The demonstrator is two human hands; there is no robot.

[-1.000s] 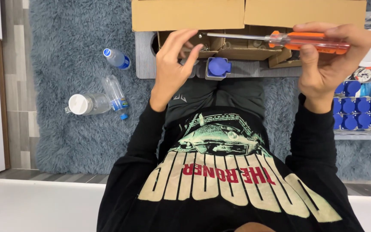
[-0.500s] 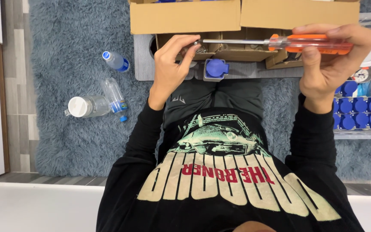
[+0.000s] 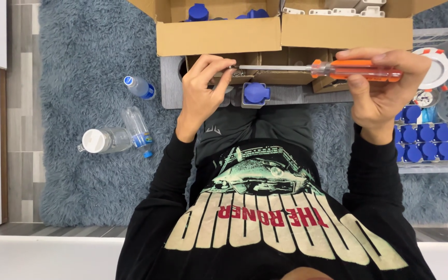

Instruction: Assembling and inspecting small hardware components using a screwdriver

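Both arms in black sleeves reach up the middle of the frame, elbows bent, hands raised level with each other just below the cardboard box at the top. The right hand, at the upper right, is wrapped around the orange handle of a screwdriver, fingers curled over the top of it and thumb underneath, so the tool lies flat and points across to the left. Its metal shaft ends at the left hand, whose fingers are pinched together around some small part at the tip (too small and hidden for me to tell what it is). The left wrist is cocked back, palm turned away. Just below the shaft, a blue socket piece rests on the grey worktop. More blue pieces sit in rows in a rack at the right. Three clear plastic bottles lie on the blue-grey rug at the left, well apart from the hands.
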